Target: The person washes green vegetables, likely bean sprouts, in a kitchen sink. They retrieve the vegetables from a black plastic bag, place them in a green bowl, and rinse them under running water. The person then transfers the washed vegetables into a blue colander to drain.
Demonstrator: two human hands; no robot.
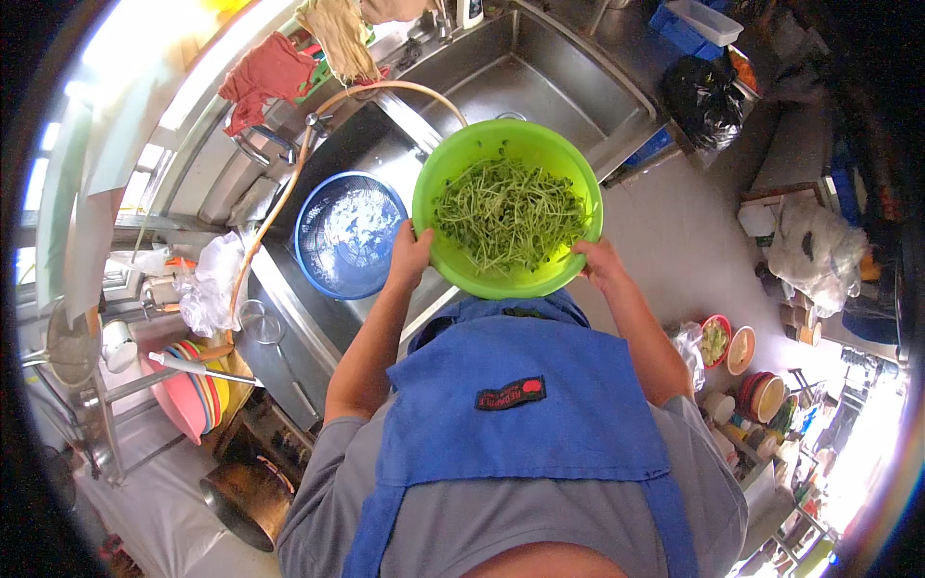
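Observation:
A bright green plastic basin (441, 253) is held between my two hands in front of the blue apron. Inside it lies a heap of green sprouts (513, 213) with thin pale stems and small leaves. My left hand (410, 253) grips the basin's left rim, thumb over the edge. On the opposite rim, my right hand (598, 261) has hold of the lower right side. Left of the basin, a blue mesh colander (350, 235) sits in the left sink basin, its inside bright with glare.
A deep stainless steel sink (549, 94) lies beyond the basin. A tan hose (293, 180) arcs from the faucet side toward it. A wire skimmer (264, 325) rests on the left counter. A black plastic bag (701, 101) stands at the right. Food bowls (715, 339) are farther right.

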